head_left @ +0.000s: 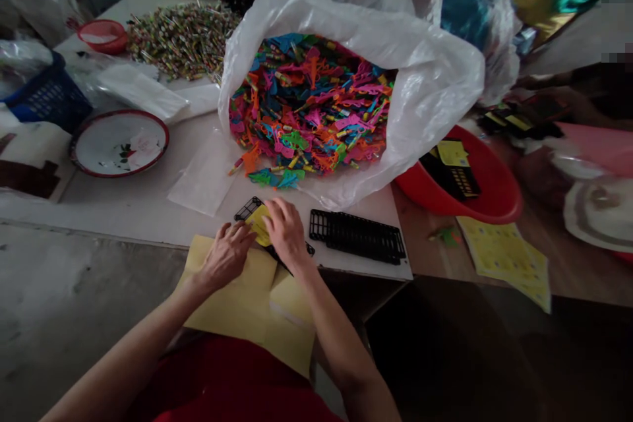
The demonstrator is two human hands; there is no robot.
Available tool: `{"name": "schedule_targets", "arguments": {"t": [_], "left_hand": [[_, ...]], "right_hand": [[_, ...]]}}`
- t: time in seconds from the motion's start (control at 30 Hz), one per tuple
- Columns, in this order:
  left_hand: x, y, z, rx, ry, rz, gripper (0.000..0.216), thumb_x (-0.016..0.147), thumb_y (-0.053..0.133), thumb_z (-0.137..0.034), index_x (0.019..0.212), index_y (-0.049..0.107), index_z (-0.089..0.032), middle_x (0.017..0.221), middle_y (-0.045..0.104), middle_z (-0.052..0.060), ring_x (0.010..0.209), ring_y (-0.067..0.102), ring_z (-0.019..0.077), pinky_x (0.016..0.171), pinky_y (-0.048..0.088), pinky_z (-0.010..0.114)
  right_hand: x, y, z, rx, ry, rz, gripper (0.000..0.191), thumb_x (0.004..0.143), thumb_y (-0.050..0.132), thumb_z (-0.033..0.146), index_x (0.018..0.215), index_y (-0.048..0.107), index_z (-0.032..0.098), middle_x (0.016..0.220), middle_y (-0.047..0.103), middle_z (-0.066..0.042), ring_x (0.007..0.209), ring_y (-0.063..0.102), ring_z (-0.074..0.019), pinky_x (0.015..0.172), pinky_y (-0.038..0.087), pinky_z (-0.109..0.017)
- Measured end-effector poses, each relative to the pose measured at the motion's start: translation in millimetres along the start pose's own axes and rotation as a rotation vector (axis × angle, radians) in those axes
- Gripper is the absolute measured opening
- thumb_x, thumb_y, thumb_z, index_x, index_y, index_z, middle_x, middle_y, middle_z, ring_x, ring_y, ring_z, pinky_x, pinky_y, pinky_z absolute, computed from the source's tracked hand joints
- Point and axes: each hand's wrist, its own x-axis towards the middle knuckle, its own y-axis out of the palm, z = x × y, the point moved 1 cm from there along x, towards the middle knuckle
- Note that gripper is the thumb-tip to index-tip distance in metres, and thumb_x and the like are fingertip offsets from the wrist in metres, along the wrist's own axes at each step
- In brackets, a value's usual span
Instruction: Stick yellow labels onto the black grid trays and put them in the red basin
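Cluttered worktable [148,211] at the near edge: both hands pinch a small yellow label [259,224] onto a black plastic grid [247,208], left hand [228,254] steadying, right hand [287,232] pressing it flat. Yellow sheets [237,303] sit right underneath for easy reach, another black grid [357,236] just beside, and the big bag of colorful plastic bits [311,105] gapes open behind.

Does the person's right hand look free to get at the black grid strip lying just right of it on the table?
Probably yes. The black grid strip lies flat beside the right hand with bare table between them, though that hand is pressing a yellow sticker.
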Motion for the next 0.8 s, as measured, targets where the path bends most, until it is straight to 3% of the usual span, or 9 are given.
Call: {"name": "schedule_targets", "arguments": {"t": [0.1, 0.3, 0.43, 0.53, 0.67, 0.8], "left_hand": [[16, -2, 16, -0.023, 0.043, -0.033, 0.039, 0.085, 0.043, -0.008, 0.118, 0.061, -0.016, 0.127, 0.060, 0.014, 0.125, 0.048, 0.0283, 0.102, 0.038, 0.048], [43, 20, 35, -0.048, 0.206, 0.148, 0.048, 0.094, 0.037, -0.019, 0.141, 0.040, -0.024, 0.150, 0.037, 0.009, 0.140, 0.030, 0.0254, 0.114, 0.016, 0.057], [44, 27, 42, -0.051, 0.225, 0.156, 0.048, 0.098, 0.033, -0.029, 0.145, 0.032, -0.024, 0.153, 0.032, 0.009, 0.142, 0.026, 0.0231, 0.115, 0.010, 0.057], [43, 26, 44, -0.038, 0.235, 0.179, 0.049, 0.098, 0.035, -0.034, 0.146, 0.031, -0.024, 0.153, 0.031, 0.008, 0.142, 0.025, 0.0239, 0.115, 0.011, 0.057], [47, 24, 43, 0.005, 0.242, 0.213, 0.059, 0.093, 0.045, -0.049, 0.145, 0.035, -0.023, 0.151, 0.034, 0.011, 0.140, 0.028, 0.0291, 0.113, 0.015, 0.059], [53, 23, 46, 0.063, 0.278, 0.210, 0.062, 0.090, 0.049, -0.051, 0.143, 0.039, -0.021, 0.149, 0.038, 0.013, 0.137, 0.032, 0.0315, 0.109, 0.025, 0.054]], "right_hand": [[-30, 0, 19, 0.020, -0.155, 0.078, 0.041, 0.098, 0.040, 0.028, 0.137, 0.045, 0.017, 0.128, 0.055, -0.012, 0.118, 0.050, -0.0237, 0.104, 0.040, -0.040], [-68, 19, 11, -0.179, -0.129, 0.231, 0.074, 0.091, 0.053, 0.043, 0.147, 0.023, 0.006, 0.150, 0.031, -0.019, 0.141, 0.021, -0.0313, 0.114, 0.020, -0.056], [-92, 9, -9, -0.223, -0.226, 0.323, 0.076, 0.088, 0.059, 0.041, 0.148, 0.024, 0.009, 0.153, 0.026, -0.016, 0.143, 0.018, -0.0304, 0.114, 0.017, -0.058], [-107, -9, -19, -0.184, -0.209, 0.332, 0.068, 0.090, 0.057, 0.039, 0.146, 0.030, 0.011, 0.150, 0.034, -0.016, 0.140, 0.026, -0.0295, 0.114, 0.018, -0.056], [-92, -23, -15, -0.052, -0.037, 0.228, 0.039, 0.097, 0.043, 0.036, 0.129, 0.053, 0.016, 0.137, 0.051, -0.012, 0.130, 0.042, -0.0249, 0.113, 0.025, -0.050], [-46, 2, -1, -0.100, 0.169, 0.122, 0.047, 0.096, 0.043, 0.038, 0.134, 0.048, 0.011, 0.141, 0.045, -0.017, 0.131, 0.040, -0.0287, 0.109, 0.030, -0.048]]}}
